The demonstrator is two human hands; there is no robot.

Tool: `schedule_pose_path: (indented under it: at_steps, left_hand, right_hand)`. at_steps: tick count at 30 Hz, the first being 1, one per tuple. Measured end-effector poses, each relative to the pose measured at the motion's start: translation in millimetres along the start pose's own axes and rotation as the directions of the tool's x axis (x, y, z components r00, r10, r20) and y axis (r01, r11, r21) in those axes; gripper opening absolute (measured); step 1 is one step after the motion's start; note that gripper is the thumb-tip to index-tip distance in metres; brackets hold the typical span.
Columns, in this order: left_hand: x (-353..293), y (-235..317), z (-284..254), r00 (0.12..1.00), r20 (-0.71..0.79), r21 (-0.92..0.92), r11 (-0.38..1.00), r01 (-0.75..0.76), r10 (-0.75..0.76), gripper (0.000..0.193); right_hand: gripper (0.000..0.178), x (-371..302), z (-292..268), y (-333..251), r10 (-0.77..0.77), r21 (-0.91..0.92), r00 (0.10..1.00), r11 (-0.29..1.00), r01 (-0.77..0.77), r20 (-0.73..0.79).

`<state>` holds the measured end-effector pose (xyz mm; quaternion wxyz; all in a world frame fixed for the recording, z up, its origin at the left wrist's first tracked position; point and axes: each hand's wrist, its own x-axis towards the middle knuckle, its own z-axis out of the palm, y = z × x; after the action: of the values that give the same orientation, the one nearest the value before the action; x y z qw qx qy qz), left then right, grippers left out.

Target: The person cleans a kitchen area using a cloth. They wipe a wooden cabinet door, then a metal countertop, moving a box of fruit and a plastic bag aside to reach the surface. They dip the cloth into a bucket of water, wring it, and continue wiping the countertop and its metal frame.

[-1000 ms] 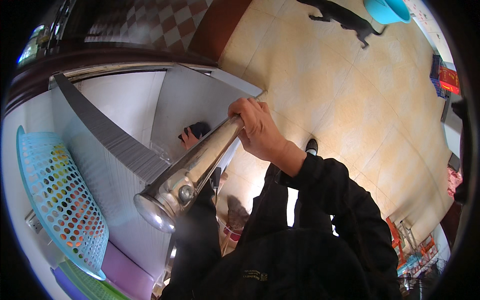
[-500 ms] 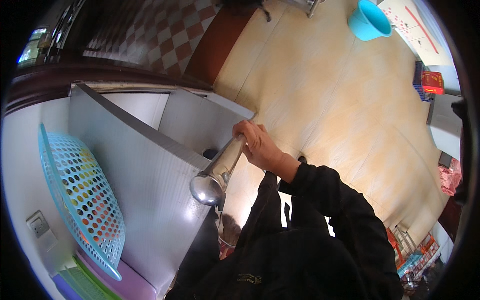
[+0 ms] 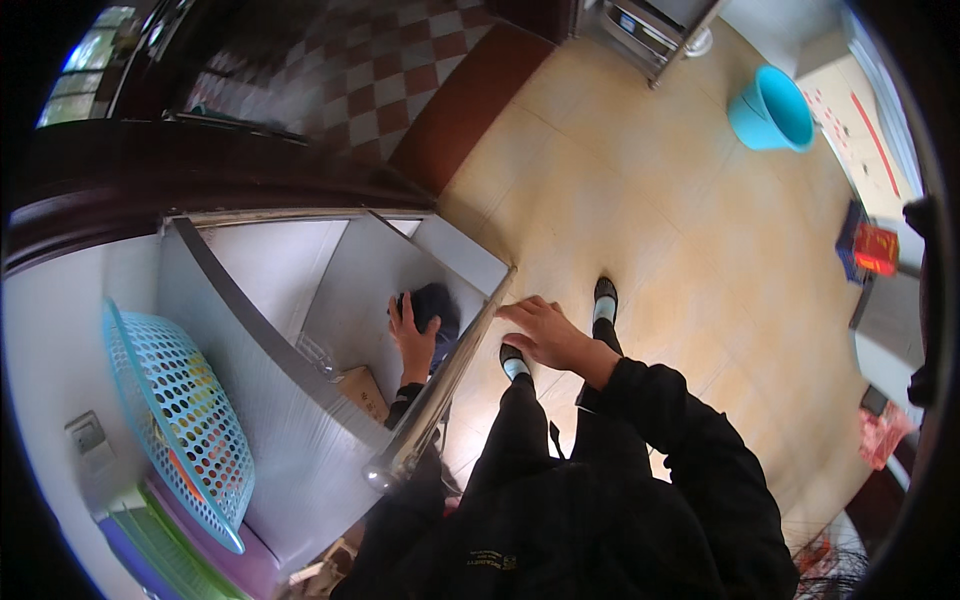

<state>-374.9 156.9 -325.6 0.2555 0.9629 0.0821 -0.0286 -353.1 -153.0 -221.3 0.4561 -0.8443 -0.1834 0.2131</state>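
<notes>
My left hand [image 3: 412, 338] is down inside a grey-white cabinet [image 3: 300, 330], its fingers spread against a dark, soft-looking bundle [image 3: 436, 305]. Whether the fingertips grip the bundle is hard to see. Its forearm passes behind a shiny metal bar [image 3: 425, 420] that slants along the cabinet's near side and ends in a rounded tip. At the bar's upper end my right hand [image 3: 548, 335] is closed on it with bent fingers. A small brown cardboard box [image 3: 362, 393] and a clear plastic item [image 3: 318, 357] lie in the cabinet below my left hand.
A light-blue perforated basket [image 3: 190, 400] stands tilted at the left, above purple and green plastic pieces [image 3: 165, 540]. My feet are on the tan floor [image 3: 680, 270]. A turquoise bucket [image 3: 770, 110] stands far right, near a red box [image 3: 876, 250]. A checkered floor lies beyond a dark sill.
My left hand has come into view, inside the cabinet at the dark bundle. My right hand has shifted slightly right and down, its fingers less wrapped round the bar. The view has moved.
</notes>
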Motion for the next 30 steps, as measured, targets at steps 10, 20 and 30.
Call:
schedule_pose_path:
  at_steps: [10,20,30]
  left_hand:
    - [-63,104,-9,0.989,-0.047,-0.042,0.990,0.136,-0.138,0.117]
    - [-73,178,6,0.843,-0.045,-0.680,0.635,0.367,-0.535,0.036]
    - [-72,197,1,0.822,-0.032,-0.831,0.472,0.294,-0.568,0.034]
  right_hand:
    - [0.030,17,-123,99,0.261,-0.184,0.934,0.958,-0.220,0.245]
    - [0.062,158,-34,34,-0.283,-0.123,0.805,0.909,0.399,0.522]
    - [0.076,206,104,-23,-0.528,-0.076,0.393,0.523,0.849,0.753]
